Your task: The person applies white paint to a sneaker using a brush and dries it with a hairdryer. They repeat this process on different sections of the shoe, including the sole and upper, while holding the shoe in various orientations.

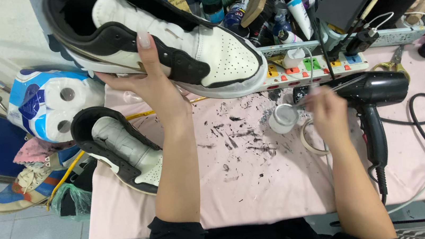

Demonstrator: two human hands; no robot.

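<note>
My left hand [150, 81] holds a black-and-white high-top sneaker [171, 38] up over the table, thumb on its side, toe pointing right. My right hand [328, 114] grips a thin brush [326, 89] whose tip reaches into a small white jar [283, 118] standing on the pink cloth [241, 185]. The cloth is smeared with black paint marks in the middle. The matching second sneaker [120, 148] lies on the table's left edge.
A black hair dryer [372, 96] lies right of my hand, its cord looping to the right. Behind are a power strip [313, 68], a basket of bottles and tubes [285, 9], scissors [392, 61] and a tape roll [308, 138]. Toilet rolls [50, 103] and more shoes sit left.
</note>
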